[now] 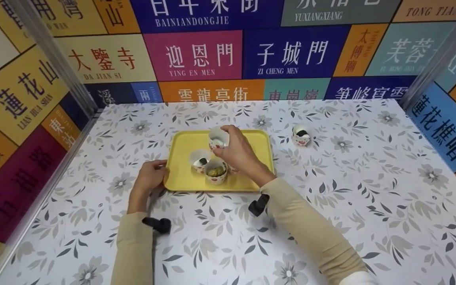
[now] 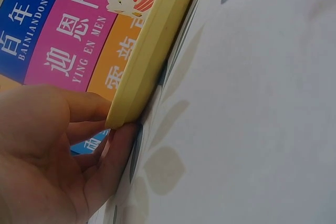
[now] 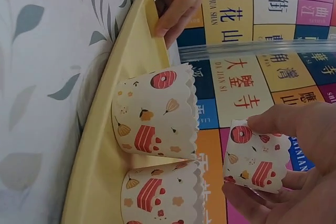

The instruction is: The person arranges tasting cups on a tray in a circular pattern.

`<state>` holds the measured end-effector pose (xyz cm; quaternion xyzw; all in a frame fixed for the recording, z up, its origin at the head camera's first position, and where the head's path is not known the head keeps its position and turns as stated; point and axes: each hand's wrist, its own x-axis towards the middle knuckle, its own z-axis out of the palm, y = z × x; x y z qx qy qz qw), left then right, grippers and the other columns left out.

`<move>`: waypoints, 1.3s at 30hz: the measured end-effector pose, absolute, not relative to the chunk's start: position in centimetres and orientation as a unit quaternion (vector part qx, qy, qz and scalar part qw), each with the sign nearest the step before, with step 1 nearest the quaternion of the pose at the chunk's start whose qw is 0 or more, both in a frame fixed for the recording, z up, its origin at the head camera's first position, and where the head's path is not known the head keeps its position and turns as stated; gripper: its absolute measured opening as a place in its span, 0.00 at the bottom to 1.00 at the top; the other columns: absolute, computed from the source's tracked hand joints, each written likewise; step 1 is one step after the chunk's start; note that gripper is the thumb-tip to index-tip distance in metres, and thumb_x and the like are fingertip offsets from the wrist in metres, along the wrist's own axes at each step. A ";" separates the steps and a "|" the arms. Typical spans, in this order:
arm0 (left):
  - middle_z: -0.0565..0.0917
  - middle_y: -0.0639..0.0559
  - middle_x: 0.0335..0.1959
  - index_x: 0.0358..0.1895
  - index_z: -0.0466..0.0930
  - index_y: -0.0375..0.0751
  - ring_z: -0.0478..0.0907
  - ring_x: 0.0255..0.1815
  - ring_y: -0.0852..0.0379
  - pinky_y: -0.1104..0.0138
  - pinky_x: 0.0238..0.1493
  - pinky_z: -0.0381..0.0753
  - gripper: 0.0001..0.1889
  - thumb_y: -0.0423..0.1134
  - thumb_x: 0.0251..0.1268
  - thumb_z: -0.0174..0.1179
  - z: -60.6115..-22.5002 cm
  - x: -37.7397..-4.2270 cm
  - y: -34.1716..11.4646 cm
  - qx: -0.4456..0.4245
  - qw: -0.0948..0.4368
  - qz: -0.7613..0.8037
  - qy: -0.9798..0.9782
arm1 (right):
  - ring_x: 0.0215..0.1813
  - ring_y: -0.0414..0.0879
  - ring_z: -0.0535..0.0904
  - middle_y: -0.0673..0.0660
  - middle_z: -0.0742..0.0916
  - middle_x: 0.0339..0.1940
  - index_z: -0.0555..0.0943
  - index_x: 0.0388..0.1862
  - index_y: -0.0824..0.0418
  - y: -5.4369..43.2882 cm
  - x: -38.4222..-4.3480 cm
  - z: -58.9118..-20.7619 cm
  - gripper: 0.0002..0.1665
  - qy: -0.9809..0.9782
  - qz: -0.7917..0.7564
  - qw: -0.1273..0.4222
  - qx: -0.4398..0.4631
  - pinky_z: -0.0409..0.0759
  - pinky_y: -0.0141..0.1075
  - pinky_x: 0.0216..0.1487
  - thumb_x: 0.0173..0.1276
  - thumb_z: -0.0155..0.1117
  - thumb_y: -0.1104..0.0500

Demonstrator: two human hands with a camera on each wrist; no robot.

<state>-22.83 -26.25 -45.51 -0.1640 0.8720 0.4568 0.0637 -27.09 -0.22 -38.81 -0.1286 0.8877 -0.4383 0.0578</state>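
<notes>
My right hand [image 1: 238,148] grips a paper baking cup [image 1: 217,139] with scalloped rim and printed cakes, over the back of a yellow tray [image 1: 180,144]. In the right wrist view the lifted cup [image 3: 255,156] is between thumb and fingers, apart from the two cups on the tray. One standing cup [image 1: 197,166] holds something white and dark; the nearer cup [image 1: 215,180] holds greenish-brown pieces. Another cup [image 1: 234,169] is mostly hidden behind my right hand. My left hand [image 1: 151,176] pinches the tray's left edge, thumb and fingers at its rim [image 2: 142,72].
Another printed cup [image 1: 301,136] with white and black contents stands on the flower-patterned tabletop [image 1: 342,166], right of the tray. Panels with coloured signs [image 1: 196,55] border the table at the back and sides. Black straps with cameras [image 1: 158,225] sit on both wrists.
</notes>
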 end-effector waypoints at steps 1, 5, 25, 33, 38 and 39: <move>0.81 0.35 0.60 0.69 0.74 0.36 0.81 0.46 0.53 0.72 0.37 0.78 0.24 0.36 0.72 0.49 -45.5 -22.8 -26.2 -0.164 0.064 0.454 0.873 | 0.52 0.50 0.74 0.57 0.70 0.75 0.63 0.76 0.55 -0.3 -27.2 -38.7 0.41 0.889 -0.434 0.058 -0.132 0.74 0.41 0.49 0.67 0.68 0.56; 0.81 0.35 0.60 0.68 0.74 0.36 0.81 0.47 0.52 0.72 0.38 0.77 0.24 0.36 0.71 0.49 -45.4 -22.9 -26.3 -0.163 0.064 0.444 0.879 | 0.45 0.49 0.73 0.56 0.68 0.77 0.61 0.77 0.54 -0.8 -27.8 -38.1 0.41 0.896 -0.415 0.063 -0.145 0.71 0.41 0.44 0.68 0.65 0.58; 0.83 0.34 0.55 0.67 0.75 0.34 0.81 0.40 0.56 0.73 0.33 0.77 0.24 0.34 0.70 0.50 -45.7 -23.0 -26.4 -0.153 0.049 0.453 0.877 | 0.70 0.50 0.72 0.54 0.69 0.76 0.63 0.76 0.53 -4.3 -30.1 -37.9 0.39 0.895 -0.395 0.067 -0.195 0.74 0.44 0.64 0.69 0.67 0.54; 0.83 0.34 0.55 0.67 0.76 0.34 0.81 0.40 0.56 0.74 0.34 0.77 0.23 0.34 0.70 0.51 -45.8 -22.9 -26.5 -0.149 0.045 0.449 0.880 | 0.70 0.50 0.71 0.54 0.67 0.77 0.62 0.76 0.54 -5.8 -29.9 -38.9 0.38 0.884 -0.424 0.057 -0.190 0.74 0.45 0.64 0.71 0.65 0.57; 0.82 0.34 0.55 0.67 0.75 0.33 0.80 0.39 0.56 0.74 0.34 0.76 0.23 0.34 0.70 0.50 -45.8 -22.9 -26.5 -0.148 0.047 0.455 0.877 | 0.68 0.49 0.71 0.55 0.67 0.77 0.62 0.76 0.54 -6.3 -30.0 -39.5 0.37 0.884 -0.431 0.046 -0.177 0.74 0.44 0.64 0.72 0.65 0.59; 0.82 0.34 0.55 0.67 0.75 0.33 0.80 0.39 0.56 0.74 0.34 0.76 0.23 0.34 0.70 0.50 -45.7 -22.9 -26.5 -0.146 0.046 0.456 0.877 | 0.69 0.49 0.71 0.55 0.67 0.77 0.62 0.76 0.54 -6.3 -30.1 -39.5 0.37 0.884 -0.431 0.045 -0.174 0.74 0.44 0.65 0.72 0.64 0.58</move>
